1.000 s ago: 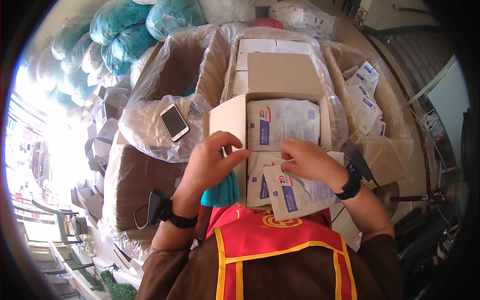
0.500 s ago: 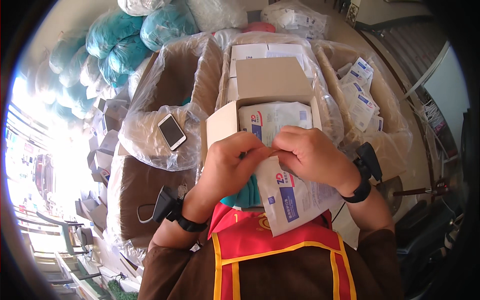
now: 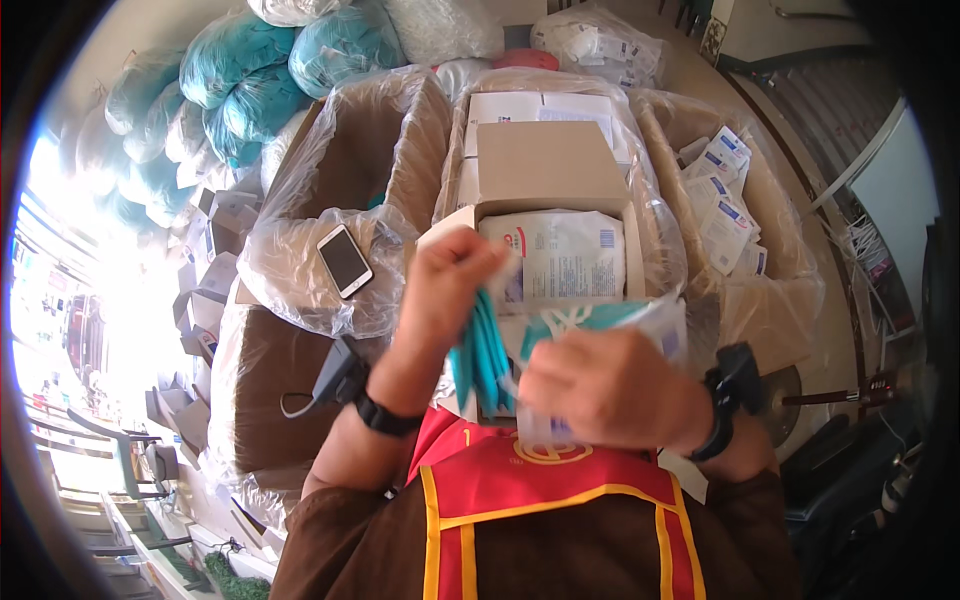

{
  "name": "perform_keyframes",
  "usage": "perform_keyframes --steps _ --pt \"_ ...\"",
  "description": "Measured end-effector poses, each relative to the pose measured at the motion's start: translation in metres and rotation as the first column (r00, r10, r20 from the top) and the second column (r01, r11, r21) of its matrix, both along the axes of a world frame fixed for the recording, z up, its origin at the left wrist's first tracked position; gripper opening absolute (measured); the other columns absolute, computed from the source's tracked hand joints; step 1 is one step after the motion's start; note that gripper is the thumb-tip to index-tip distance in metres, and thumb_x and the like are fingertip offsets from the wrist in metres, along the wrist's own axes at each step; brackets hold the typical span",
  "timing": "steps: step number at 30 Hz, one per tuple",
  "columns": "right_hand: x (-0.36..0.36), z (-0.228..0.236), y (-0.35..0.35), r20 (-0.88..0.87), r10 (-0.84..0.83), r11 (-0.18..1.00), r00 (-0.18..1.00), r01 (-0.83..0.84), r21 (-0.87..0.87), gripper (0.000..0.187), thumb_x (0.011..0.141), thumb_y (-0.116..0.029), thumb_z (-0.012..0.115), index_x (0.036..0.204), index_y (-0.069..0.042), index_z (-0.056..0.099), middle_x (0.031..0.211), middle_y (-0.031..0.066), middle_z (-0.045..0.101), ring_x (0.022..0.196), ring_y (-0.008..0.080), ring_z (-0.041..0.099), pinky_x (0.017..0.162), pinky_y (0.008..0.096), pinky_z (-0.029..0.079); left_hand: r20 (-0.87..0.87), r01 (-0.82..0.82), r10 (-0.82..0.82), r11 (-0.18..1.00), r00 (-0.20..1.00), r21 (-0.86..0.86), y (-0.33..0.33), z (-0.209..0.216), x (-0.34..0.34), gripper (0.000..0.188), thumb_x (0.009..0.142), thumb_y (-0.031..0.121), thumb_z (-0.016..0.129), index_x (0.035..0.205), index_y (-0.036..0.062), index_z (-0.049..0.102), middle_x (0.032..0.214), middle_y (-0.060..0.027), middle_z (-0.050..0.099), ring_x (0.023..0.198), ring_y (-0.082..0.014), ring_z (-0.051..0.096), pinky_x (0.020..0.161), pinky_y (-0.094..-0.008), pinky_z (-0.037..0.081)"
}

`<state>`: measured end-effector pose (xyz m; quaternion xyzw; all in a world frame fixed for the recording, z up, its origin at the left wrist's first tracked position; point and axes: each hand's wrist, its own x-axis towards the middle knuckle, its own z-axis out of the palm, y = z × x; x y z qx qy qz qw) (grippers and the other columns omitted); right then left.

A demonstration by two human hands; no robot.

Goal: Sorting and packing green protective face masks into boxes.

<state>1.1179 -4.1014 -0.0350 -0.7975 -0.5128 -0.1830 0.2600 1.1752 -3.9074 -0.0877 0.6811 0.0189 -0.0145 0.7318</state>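
Observation:
My left hand is closed in front of the open cardboard box. Folded teal face masks hang below its fingers, and a small whitish piece, too blurred to make out, shows at its fingertips. Lower and to the right, my right hand is closed on a torn-open mask packet, partly see-through and blurred. A teal mask with white loops shows at the packet, above that hand. Inside the box, a white printed packet lies on top.
Left of the box, a phone rests on the clear plastic liner of a large carton. On the right stands a lined carton holding loose packets. Stuffed teal bags are piled at the back left.
The packet that both hands pinched is now torn open, exposing a teal mask. My left hand has risen a little, away from the right one, which has moved down.

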Motion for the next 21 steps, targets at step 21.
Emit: perform_keyframes --steps 21 --pt "0.022 -0.002 -0.013 -0.141 -0.035 0.982 0.989 0.060 0.178 0.014 0.077 -0.007 0.065 0.081 -0.007 0.052 0.076 0.0072 0.052 0.069 0.0252 0.062 0.056 0.0346 0.049 0.160 0.368 -0.693 0.547 0.703 0.752 0.009 0.049 -0.030 0.030 0.071 0.010 0.071 0.100 0.0080 0.066 0.089 -0.0106 0.062 0.083 -0.0312 0.063 0.070 -0.0354 0.051"
